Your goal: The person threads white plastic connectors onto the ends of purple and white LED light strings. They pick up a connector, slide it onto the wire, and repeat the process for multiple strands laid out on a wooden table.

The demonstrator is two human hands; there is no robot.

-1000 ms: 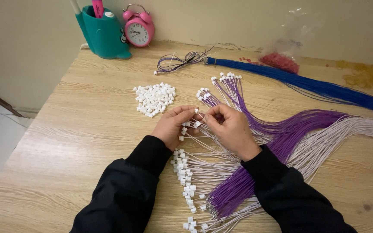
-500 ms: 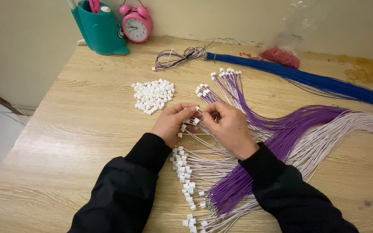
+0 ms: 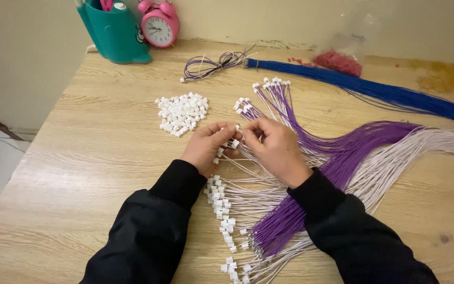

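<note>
Fingertips of left hand (image 3: 208, 149) and right hand (image 3: 277, 150) pinch one white connector (image 3: 235, 143) near the connector pile (image 3: 182, 113); loose grip risks dropping it among white wires (image 3: 258, 197).

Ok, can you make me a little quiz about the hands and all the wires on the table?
1. True or false: the left hand and right hand meet over the white wires.
2. Which lies nearest the left hand? A) pink alarm clock B) pile of white connectors C) blue wire bundle
3. What colour are the wires that pass under the right hand, besides white?

Key: 1 true; 2 B; 3 purple, the purple wires.
</note>
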